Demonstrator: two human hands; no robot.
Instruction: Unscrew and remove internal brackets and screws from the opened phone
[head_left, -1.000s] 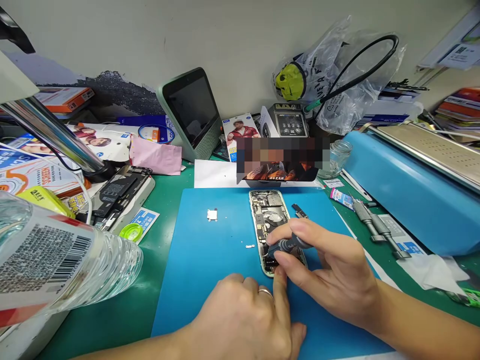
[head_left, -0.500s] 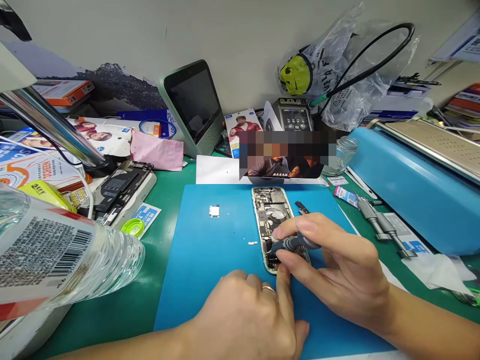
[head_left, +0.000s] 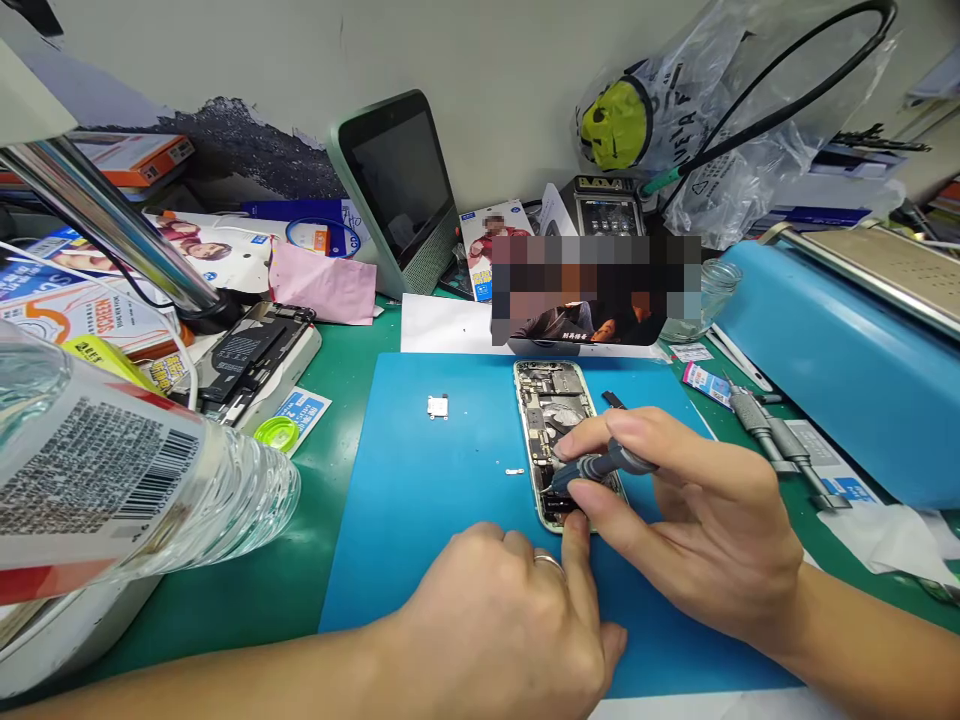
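An opened smartphone (head_left: 553, 412) lies upright on the blue mat, its inner boards and parts bare. My right hand (head_left: 720, 520) holds a grey precision screwdriver (head_left: 600, 465) between thumb and fingers, tilted low, with its tip inside the lower left part of the phone. My left hand (head_left: 517, 610), wearing a ring, presses its stretched index finger on the phone's bottom edge; the other fingers are curled and hold nothing. Left of the phone lie a small metal bracket (head_left: 514, 471) and a silver shield plate (head_left: 438, 407). A small dark part (head_left: 613, 400) lies to its right.
A water bottle (head_left: 172, 470) stands close at left, near another opened phone (head_left: 251, 350). Behind the blue mat (head_left: 390, 500), a screen playing video (head_left: 585, 320) leans. Grey screwdrivers (head_left: 780, 440) and a blue machine (head_left: 817, 370) are at right. A smart display (head_left: 394, 190) stands at the back.
The view has shifted slightly, so everything sits a little further right and higher. Both hands keep the same hold, and the screwdriver tip stays at the phone's lower left.
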